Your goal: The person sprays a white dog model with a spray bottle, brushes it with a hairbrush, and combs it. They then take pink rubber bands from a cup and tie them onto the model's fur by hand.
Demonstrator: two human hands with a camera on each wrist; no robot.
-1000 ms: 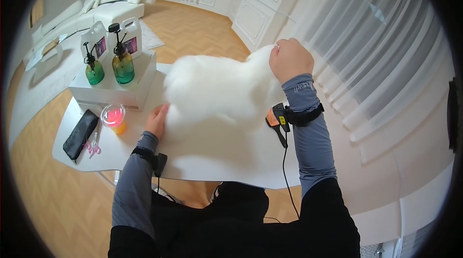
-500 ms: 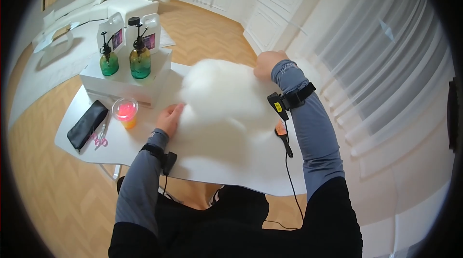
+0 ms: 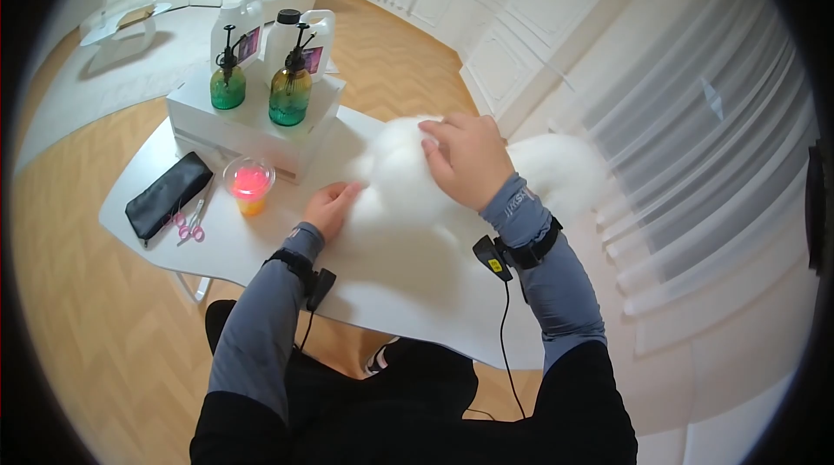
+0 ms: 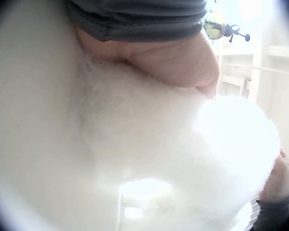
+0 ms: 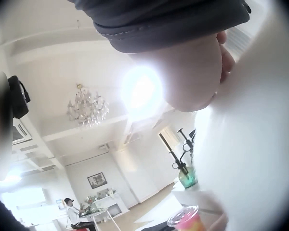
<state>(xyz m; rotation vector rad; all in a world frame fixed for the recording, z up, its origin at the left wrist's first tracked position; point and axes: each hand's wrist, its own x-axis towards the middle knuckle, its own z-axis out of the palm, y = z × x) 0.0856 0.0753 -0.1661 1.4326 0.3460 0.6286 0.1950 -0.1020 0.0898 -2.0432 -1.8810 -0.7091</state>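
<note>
A large white fluffy furry body (image 3: 408, 178), shaped like a small dog, stands on the white table. It fills much of both wrist views. My left hand (image 3: 328, 211) rests beside its near left edge, its fairly straight fingers touching the fur and their tips partly sunk in it. Over the rounded upper part lies my right hand (image 3: 469, 161), thumb and fingers loosely spread and pressing on the fur. Behind that wrist a fluffy white part stretches out to the right.
Left on the table (image 3: 287, 256) are a black pouch (image 3: 169, 197), pink-handled scissors (image 3: 189, 223) and a lidded cup (image 3: 250, 187). A white box (image 3: 252, 130) carries green spray bottles (image 3: 289, 98) and white jugs (image 3: 319, 39). A cable (image 3: 506, 335) hangs from my right wrist.
My right hand has left the fluffy body's far right end and come left onto its rounded upper part, its fingers uncurled. My left hand stays at the fur's edge. The head view has swung left.
</note>
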